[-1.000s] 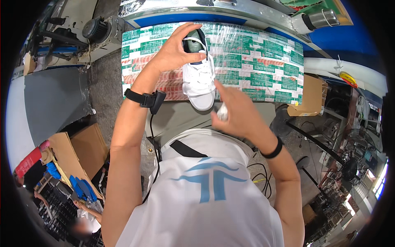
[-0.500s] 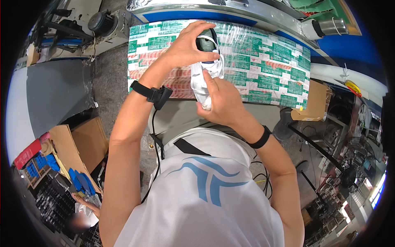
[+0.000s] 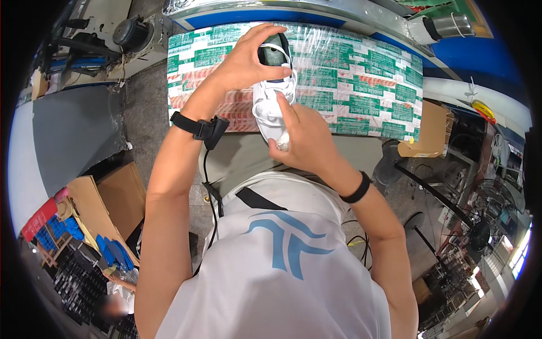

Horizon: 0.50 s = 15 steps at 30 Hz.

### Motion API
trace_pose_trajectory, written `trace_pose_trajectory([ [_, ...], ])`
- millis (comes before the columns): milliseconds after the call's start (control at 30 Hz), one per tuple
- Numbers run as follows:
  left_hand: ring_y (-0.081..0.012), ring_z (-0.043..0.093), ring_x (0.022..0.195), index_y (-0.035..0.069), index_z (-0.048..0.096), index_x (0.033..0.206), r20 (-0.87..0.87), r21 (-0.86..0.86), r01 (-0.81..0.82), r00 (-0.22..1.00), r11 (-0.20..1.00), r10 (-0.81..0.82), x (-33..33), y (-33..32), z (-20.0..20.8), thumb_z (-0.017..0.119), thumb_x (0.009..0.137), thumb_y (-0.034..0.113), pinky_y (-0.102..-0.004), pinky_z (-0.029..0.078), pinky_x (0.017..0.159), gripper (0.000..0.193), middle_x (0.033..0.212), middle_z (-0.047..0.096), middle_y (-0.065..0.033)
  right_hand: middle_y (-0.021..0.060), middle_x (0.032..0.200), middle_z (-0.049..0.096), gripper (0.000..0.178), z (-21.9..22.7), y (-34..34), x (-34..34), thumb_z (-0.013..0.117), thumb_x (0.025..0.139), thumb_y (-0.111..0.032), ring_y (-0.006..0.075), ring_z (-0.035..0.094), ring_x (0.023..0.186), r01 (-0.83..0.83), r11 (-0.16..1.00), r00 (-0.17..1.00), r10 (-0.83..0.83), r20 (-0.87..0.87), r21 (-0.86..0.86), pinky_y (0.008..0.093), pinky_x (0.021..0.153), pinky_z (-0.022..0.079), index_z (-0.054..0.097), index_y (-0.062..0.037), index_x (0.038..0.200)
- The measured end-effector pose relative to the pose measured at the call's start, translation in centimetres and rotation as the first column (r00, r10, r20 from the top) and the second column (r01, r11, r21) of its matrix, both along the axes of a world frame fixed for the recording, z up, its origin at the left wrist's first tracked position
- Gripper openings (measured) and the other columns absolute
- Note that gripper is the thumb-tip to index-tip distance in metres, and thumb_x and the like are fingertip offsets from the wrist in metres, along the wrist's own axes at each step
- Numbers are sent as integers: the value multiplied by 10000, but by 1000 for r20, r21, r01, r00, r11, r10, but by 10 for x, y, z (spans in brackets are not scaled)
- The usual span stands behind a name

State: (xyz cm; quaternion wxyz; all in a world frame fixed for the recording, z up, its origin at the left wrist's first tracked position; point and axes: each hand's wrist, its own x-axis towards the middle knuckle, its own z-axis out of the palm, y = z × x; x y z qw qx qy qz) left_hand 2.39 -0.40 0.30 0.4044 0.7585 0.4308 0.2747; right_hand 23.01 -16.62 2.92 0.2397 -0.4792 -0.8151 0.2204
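Note:
A white shoe (image 3: 265, 113) with a dark green shoe last (image 3: 273, 55) in its opening is held over the table, toe toward me. My left hand (image 3: 248, 61) grips its collar, with the thumb along the near side of the opening and the fingers around the far end. My right hand (image 3: 309, 133) is beside the toe half. Its index finger points along the shoe's upper, while the thumb and curled fingers hold a small crumpled white wad (image 3: 283, 141) against the shoe; what it is made of I cannot tell.
Green-and-white printed tape under clear film covers the table (image 3: 350, 85). A metal rail (image 3: 316, 14) runs along its far side. Cardboard boxes stand at right (image 3: 426, 133) and left (image 3: 116, 198). A black stand (image 3: 435, 192) is at the right; another person's hand (image 3: 118, 279) shows lower left.
Both hands and the shoe appear slightly farther left, along with the table. The grip of each hand is much the same, with the right index finger still on the upper.

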Motion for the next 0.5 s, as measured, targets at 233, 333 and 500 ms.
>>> trace_pose_trajectory([
  [233, -395, 422, 1642, 201, 601, 1640, 1, 1, 4, 1000, 1000, -4, 0, 3, -3, 982, 814, 393, -533, 383, 1326, 930, 1746, 456, -187, 174, 1039, 691, 1012, 0, -14, -8, 901, 767, -234, 364, 695, 921, 10, 991, 991, -27, -131, -130, 467, 816, 573, 482, 108, 1623],
  [333, -378, 419, 1647, 194, 606, 1636, 51, -13, 30, 998, 999, -29, -8, 4, -5, 978, 813, 376, -525, 367, 1338, 921, 1740, 471, -165, 153, 1000, 675, 973, 15, -36, 15, 870, 783, -218, 353, 681, 887, -38, 983, 968, -9, -250, -181, 455, 796, 569, 503, 39, 1647],
  [500, -367, 423, 1648, 190, 600, 1641, -19, 21, 17, 1000, 1000, -17, 0, 2, -3, 974, 807, 365, -499, 334, 1362, 930, 1734, 482, -168, 164, 990, 682, 988, 7, -15, 25, 903, 762, -267, 362, 688, 887, 27, 994, 984, -45, -175, -102, 485, 784, 565, 512, 45, 1614],
])
